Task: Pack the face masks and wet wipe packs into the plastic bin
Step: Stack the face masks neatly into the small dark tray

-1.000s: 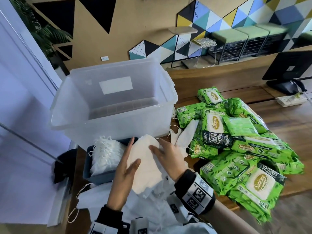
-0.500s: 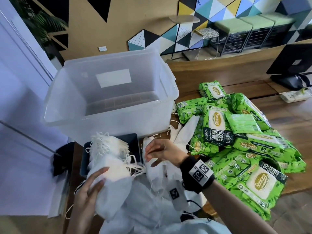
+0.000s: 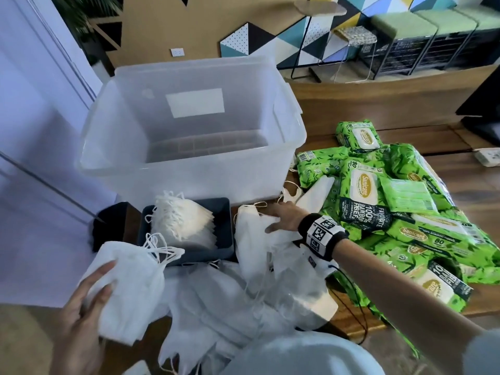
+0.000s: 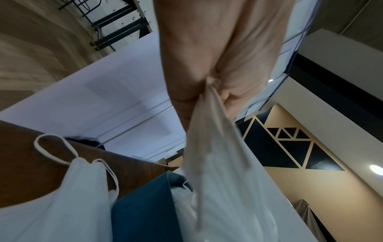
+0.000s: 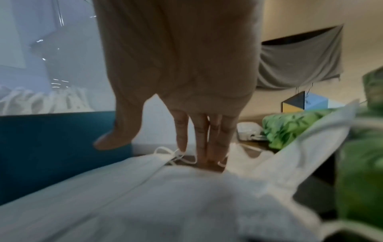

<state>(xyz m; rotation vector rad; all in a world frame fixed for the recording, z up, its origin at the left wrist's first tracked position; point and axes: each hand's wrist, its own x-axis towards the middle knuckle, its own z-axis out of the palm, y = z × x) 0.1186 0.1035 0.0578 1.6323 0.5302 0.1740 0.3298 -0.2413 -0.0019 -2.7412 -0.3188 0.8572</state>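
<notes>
A clear plastic bin (image 3: 189, 169) stands at the back of the table with nothing showing inside it. My left hand (image 3: 81, 315) grips a stack of white face masks (image 3: 130, 282) at the near left; in the left wrist view the stack of masks (image 4: 223, 172) hangs from my fingers. More white masks stand stacked in a small dark blue tray (image 3: 224, 212) in front of the bin. My right hand (image 3: 281, 217), fingers straight, rests on a loose heap of masks (image 3: 259, 266) right of the tray, fingertips (image 5: 203, 157) down at the ear loops. Green wet wipe packs (image 3: 400, 212) lie piled at the right.
The wooden table (image 3: 460, 185) ends near me, its left edge beside a white wall panel (image 3: 32, 158). A black object (image 3: 108, 223) sits left of the tray. A monitor base (image 3: 481, 104) and a white power strip (image 3: 488, 156) are at the far right.
My left hand has drawn its mask stack down and to the left, away from the tray. My right hand has opened and lowered onto the loose heap of masks.
</notes>
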